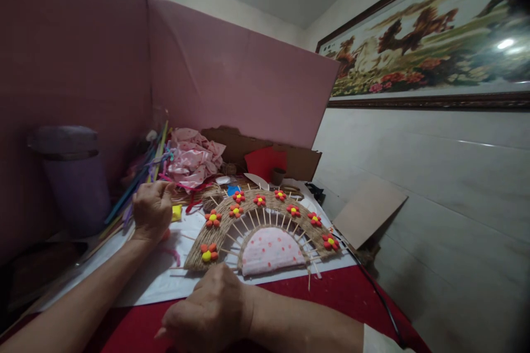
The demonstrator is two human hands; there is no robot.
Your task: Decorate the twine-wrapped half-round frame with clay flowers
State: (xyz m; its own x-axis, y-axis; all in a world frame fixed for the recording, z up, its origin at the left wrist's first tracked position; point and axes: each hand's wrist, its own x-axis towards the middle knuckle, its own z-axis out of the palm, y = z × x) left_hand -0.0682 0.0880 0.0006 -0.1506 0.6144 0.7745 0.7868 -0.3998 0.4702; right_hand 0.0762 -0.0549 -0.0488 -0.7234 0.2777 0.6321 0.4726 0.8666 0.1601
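A woven half-round craft piece [265, 201] made of twine over thin sticks lies on a white sheet [188, 282]. Red and orange clay flowers with yellow centres dot its band, and a pink dotted cloth half-circle [273, 252] fills its middle. Left of it, my left hand [152, 210] is raised with curled fingers; whatever they hold is hidden. Close by that hand are a yellow packet [176, 213] and a small orange lump. My right hand [209, 306] is closed in front of the piece's lower left edge, its fingertips turned from view.
Crumpled pink cloth [194, 157], coloured pipe cleaners [159, 149] and twine crowd the table's back left. Behind the craft piece stand a brown cup [277, 176] and a red sheet [265, 161]. A lidded purple bin [77, 182] is at left; a black cable [372, 281] runs along the right.
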